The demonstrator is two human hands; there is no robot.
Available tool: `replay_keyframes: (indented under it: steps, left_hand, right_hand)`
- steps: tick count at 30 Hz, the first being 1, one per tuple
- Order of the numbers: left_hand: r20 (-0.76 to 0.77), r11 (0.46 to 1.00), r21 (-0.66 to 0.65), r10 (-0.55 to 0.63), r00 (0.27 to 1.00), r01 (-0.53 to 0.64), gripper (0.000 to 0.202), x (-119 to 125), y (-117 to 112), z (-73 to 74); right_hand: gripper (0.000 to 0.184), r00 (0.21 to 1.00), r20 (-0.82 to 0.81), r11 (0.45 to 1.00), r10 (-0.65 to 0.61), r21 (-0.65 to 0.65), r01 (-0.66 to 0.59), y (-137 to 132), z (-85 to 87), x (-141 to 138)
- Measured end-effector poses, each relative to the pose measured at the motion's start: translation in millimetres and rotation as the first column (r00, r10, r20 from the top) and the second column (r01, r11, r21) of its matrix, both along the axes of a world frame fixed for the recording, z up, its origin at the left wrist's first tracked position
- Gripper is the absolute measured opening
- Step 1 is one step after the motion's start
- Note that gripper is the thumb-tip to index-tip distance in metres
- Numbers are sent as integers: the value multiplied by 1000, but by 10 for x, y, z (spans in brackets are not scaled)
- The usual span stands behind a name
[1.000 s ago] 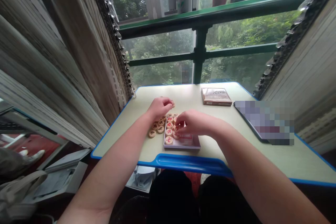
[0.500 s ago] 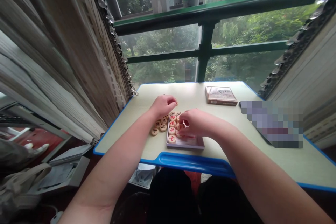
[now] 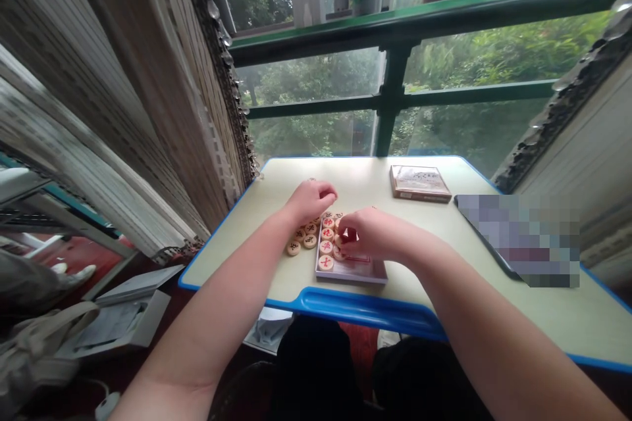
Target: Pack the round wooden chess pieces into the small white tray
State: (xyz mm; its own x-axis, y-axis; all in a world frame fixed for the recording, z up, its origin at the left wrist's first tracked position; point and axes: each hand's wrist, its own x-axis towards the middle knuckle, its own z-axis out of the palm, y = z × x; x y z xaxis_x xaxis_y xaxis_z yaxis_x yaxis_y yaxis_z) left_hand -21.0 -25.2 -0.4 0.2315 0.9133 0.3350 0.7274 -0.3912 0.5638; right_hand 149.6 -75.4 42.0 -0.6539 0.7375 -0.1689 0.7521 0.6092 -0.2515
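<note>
My left hand [image 3: 313,201] is above the table behind the box, its fingers pinched on a wooden Chinese chess piece of which only a sliver of edge shows. My right hand [image 3: 368,231] bends over the shallow box [image 3: 351,280], with its thumb and fingertips closed on a Chinese chess piece [image 3: 338,252] in the second column; the fingers partly cover it. Round pieces with red characters, such as the near one [image 3: 326,262], line the box's left side. Several loose pieces with dark characters, one of them nearest [image 3: 293,248], lie left of the box, partly under my left wrist.
A flat box lid [image 3: 421,183] lies at the back right of the blue-edged table [image 3: 237,263]. To the right is a dark, pixelated flat device [image 3: 518,237]. A blue tray groove [image 3: 365,311] runs along the front edge. Curtains [image 3: 162,92] hang beside the window.
The view has shifted slightly, so everything appears a little further right and lower. Both hands keep nearly the same places and finger poses.
</note>
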Motion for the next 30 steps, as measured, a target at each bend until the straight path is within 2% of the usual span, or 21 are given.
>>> replay_keyframes:
  steps: [6, 17, 24, 30]
  left_hand:
    - [-8, 1000, -16, -24, 1000, 24, 20, -2, 8, -34]
    - [-43, 1000, 1, -23, 999, 23, 22, 2, -5, -3]
    - [-93, 999, 19, -30, 995, 32, 23, 0, -6, -7]
    - [-131, 999, 33, -26, 991, 31, 23, -2, -23, 8]
  right_hand:
    - [12, 999, -12, 999, 38, -8, -38, 19, -23, 23]
    - [27, 998, 16, 997, -58, 48, 57, 10, -25, 11]
    - [33, 999, -28, 998, -38, 57, 39, 36, -66, 24]
    - [27, 999, -21, 997, -43, 64, 44, 27, -80, 19]
